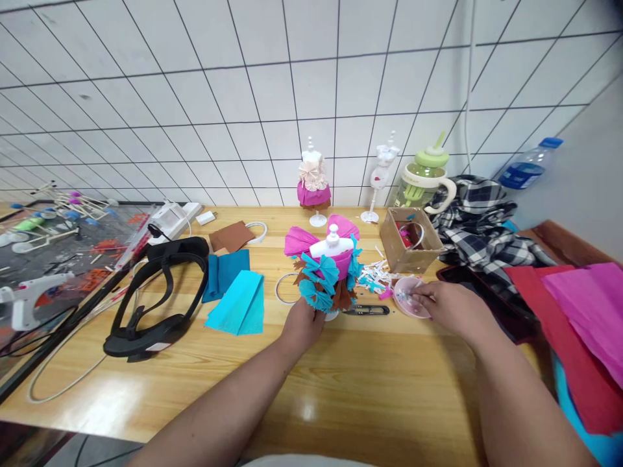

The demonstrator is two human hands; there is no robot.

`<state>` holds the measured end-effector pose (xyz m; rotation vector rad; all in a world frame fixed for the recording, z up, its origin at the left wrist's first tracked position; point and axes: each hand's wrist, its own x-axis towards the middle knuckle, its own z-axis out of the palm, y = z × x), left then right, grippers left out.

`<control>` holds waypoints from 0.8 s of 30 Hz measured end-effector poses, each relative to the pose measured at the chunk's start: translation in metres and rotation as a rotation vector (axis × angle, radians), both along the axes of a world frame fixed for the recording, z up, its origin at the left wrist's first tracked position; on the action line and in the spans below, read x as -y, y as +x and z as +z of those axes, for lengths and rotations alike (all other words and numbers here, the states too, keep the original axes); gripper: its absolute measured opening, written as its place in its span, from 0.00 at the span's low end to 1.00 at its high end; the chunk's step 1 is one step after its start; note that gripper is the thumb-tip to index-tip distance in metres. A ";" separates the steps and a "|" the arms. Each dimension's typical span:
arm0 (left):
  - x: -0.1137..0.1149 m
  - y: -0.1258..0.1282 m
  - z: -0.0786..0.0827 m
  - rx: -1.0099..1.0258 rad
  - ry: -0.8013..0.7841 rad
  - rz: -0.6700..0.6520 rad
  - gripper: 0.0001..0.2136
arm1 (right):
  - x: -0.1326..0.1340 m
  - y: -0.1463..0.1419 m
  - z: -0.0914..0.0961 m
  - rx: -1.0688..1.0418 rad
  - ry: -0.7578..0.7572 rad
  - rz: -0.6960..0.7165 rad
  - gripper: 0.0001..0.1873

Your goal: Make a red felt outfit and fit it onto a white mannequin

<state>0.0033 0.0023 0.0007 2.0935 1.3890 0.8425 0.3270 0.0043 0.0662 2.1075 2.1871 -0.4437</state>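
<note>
Left hand (pixel 302 324) is gripping the mannequin (pixel 331 263) mid-table (pixel 370 389), fingers clamping round its base under the paper skirt. Right hand (pixel 445 305) is dipping into the dish (pixel 407 301) nearby, fingertips bunching together. Can't tell what they're pinching.

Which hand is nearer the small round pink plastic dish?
Right. The right hand touches the pink dish from its right side; the left hand is farther left, holding the paper-dressed mannequin.

Wooden table (pixel 370 389): pink dish (pixel 403 306), crepe sheets (pixel 238 301), headset (pixel 156 298), scissors (pixel 367 310), box (pixel 409 243).
</note>
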 end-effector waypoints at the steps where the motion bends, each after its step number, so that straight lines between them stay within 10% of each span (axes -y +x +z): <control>1: 0.000 0.000 0.000 0.001 0.002 0.002 0.14 | 0.000 0.002 -0.001 -0.022 0.019 0.012 0.17; 24: 0.002 0.006 0.013 -0.092 -0.094 0.033 0.19 | 0.002 -0.009 0.023 0.174 0.116 -0.098 0.16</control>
